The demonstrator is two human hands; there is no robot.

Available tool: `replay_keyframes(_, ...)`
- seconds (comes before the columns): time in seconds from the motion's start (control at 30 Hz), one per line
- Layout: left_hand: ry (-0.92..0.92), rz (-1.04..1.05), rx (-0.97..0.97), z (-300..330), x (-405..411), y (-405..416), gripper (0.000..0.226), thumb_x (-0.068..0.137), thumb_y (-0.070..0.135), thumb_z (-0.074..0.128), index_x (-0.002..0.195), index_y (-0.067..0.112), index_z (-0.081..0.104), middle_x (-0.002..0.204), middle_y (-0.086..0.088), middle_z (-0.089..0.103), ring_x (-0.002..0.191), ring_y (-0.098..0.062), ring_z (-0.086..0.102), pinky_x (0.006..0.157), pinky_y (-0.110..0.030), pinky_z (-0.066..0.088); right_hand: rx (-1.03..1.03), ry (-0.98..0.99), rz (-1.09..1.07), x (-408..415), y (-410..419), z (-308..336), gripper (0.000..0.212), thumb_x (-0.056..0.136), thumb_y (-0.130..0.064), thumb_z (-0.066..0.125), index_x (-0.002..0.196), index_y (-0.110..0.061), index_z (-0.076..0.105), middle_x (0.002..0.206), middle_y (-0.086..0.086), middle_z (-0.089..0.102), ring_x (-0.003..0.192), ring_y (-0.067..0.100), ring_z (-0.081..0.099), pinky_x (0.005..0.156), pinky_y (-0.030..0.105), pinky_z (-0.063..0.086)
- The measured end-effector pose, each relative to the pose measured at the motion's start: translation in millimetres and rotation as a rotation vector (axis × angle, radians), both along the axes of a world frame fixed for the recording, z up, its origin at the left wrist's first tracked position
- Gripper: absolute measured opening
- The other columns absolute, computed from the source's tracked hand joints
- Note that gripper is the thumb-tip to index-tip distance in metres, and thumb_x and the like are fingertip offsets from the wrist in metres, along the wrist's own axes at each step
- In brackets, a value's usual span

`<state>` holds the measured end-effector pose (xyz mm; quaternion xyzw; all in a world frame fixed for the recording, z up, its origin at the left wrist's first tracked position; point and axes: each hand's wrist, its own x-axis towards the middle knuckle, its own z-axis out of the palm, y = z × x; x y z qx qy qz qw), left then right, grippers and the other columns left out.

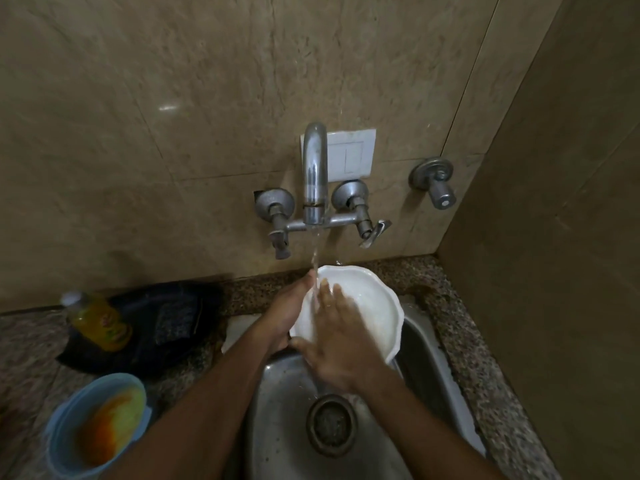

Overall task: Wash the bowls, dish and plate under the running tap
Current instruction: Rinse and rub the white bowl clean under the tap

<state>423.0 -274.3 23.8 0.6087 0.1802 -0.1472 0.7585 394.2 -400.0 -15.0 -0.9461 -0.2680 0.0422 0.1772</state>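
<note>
A white scalloped bowl (pixel 370 306) is tilted over the steel sink (pixel 277 410), under the stream from the wall tap (pixel 314 174). My left hand (pixel 284 313) grips the bowl's left rim from behind. My right hand (pixel 332 337) lies flat inside the bowl with fingers spread, and the water falls onto its fingertips. Part of a second white dish (pixel 239 330) shows under my left forearm at the sink's back left edge.
A blue plastic bowl (pixel 69 420) holding orange and green scrub pads sits on the granite counter at front left. A yellow liquid bottle (pixel 98 322) stands on a dark cloth (pixel 166 327) behind it. A spare valve (pixel 438 183) juts from the wall at right.
</note>
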Motion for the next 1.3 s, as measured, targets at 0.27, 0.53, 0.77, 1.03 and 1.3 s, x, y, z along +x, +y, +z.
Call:
replay_keyframes(0.27,0.012,-0.008,0.153,-7.5,4.0,5.2,0.034,0.098,0.039,0.056,0.107,0.011,0.071,0.084,-0.006,0.076,0.068,-0.009,0.073,0.059,-0.020,0.057,-0.063,-0.015,0.083,-11.9,-4.1,-13.5,0.085,0.096,-0.066,0.019,0.157,-0.014,-0.009,0.163,0.003,-0.018,0.149,0.020,-0.020,0.123,0.044,-0.005)
replay_keyframes(0.53,-0.031,-0.041,0.228,4.3,12.4,5.2,0.032,0.090,0.051,0.062,0.101,0.023,0.074,0.099,-0.001,0.076,0.096,-0.019,0.071,0.086,-0.034,0.056,-0.012,-0.031,0.128,-22.7,-4.8,-17.6,0.084,0.097,-0.064,0.023,0.157,-0.013,-0.009,0.161,0.001,-0.021,0.148,0.016,-0.022,0.122,0.041,-0.007)
replay_keyframes(0.77,-0.083,-0.109,0.265,7.0,13.9,3.6,0.030,0.091,0.048,0.062,0.097,0.021,0.074,0.090,0.001,0.077,0.084,-0.013,0.072,0.071,-0.025,0.055,-0.058,-0.056,0.183,-21.6,-11.8,-18.4,0.089,0.094,-0.059,0.034,0.156,-0.014,-0.010,0.160,0.002,-0.024,0.148,0.015,-0.023,0.122,0.040,-0.007)
replay_keyframes(1.03,-0.143,-0.195,0.315,11.0,17.3,7.4,0.030,0.092,0.048,0.061,0.088,0.021,0.074,0.081,0.007,0.076,0.081,-0.010,0.073,0.070,-0.020,0.053,-0.067,-0.054,0.181,-21.7,-8.4,-24.8,0.099,0.083,-0.047,0.050,0.157,-0.012,-0.007,0.164,0.008,-0.011,0.151,0.022,-0.012,0.122,0.048,0.002)
replay_keyframes(1.3,-0.127,-0.192,0.333,9.2,19.6,11.8,0.036,0.083,0.059,0.067,0.092,0.025,0.076,0.092,0.004,0.077,0.096,-0.020,0.071,0.091,-0.036,0.053,-0.176,-0.184,0.178,-19.7,-12.3,-39.4,0.084,0.087,-0.021,0.053,0.158,-0.013,0.009,0.165,0.010,0.007,0.151,0.031,0.007,0.121,0.050,0.011)
